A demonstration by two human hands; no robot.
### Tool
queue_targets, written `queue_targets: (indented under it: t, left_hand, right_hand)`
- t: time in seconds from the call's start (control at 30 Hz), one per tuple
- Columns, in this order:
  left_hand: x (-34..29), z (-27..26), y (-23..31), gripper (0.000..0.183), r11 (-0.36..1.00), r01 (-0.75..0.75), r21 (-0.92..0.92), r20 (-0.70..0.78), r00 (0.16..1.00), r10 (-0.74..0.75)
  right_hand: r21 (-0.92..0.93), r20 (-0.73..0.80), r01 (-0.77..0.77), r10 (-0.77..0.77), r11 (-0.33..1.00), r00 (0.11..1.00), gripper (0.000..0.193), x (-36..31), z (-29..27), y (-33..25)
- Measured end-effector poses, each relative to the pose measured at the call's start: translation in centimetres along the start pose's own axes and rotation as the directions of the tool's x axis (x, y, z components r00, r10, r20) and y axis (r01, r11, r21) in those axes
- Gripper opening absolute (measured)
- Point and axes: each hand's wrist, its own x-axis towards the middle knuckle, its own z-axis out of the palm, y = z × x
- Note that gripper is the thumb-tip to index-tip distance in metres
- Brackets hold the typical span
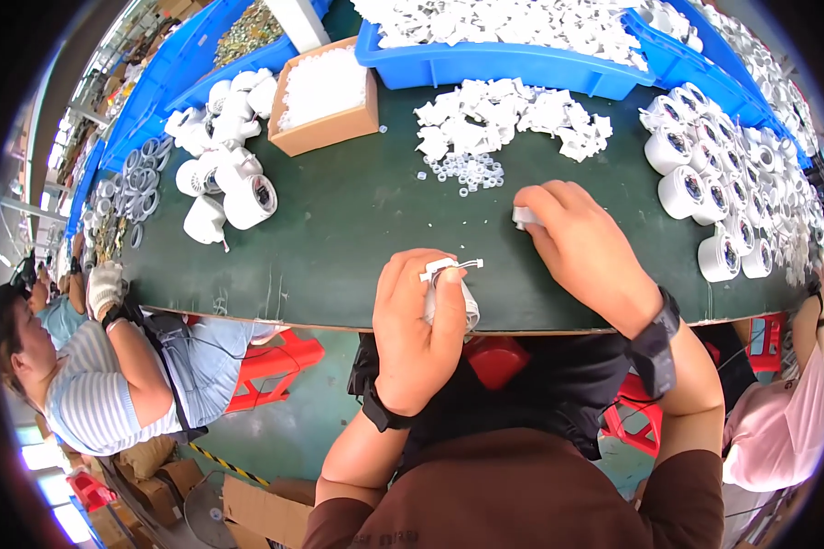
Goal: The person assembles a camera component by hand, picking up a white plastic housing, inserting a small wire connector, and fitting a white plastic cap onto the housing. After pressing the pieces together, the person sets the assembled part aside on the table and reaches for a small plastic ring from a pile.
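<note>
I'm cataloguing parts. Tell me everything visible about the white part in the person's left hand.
The white part looks like plastic, its rounded body partly hidden by the left hand gripping it, thumb across it, near the front edge of the green table. A short pale lead ending in a small plug juts to the right.

At left, a person in a pale striped top (96, 398) and white knitted glove (107, 288) is near a red plastic stool (290, 355), with a yellow-and-black striped strip (229, 464) and brown cardboard box (258, 512) lower down, and a pink-topped person (780, 428) far right.
</note>
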Motion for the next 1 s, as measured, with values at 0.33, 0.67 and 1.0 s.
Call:
queue_targets:
  t: [0.33, 0.67, 1.0]
  left_hand:
    - [-0.3, 0.0, 0.0, 0.016, 0.990, -0.061, 0.128, -0.092, 0.993, 0.073]
    - [-0.8, -0.2, -0.1, 0.033, 0.983, -0.076, 0.165, -0.062, 0.994, 0.087]
    - [-0.6, -0.1, -0.2, 0.036, 0.972, -0.148, 0.181, -0.049, 0.986, 0.159]
  right_hand:
    - [0.917, 0.263, -0.303, 0.178, 0.260, 0.948, 0.039, -2.5, 0.4, -6.8]
    - [0.906, 0.090, -0.200, 0.290, 0.374, 0.953, 0.036, -2.8, 3.2, -8.4]
    - [0.721, -0.227, -0.028, 0.274, 0.692, 0.934, 0.044, -3.7, 5.1, -9.5]
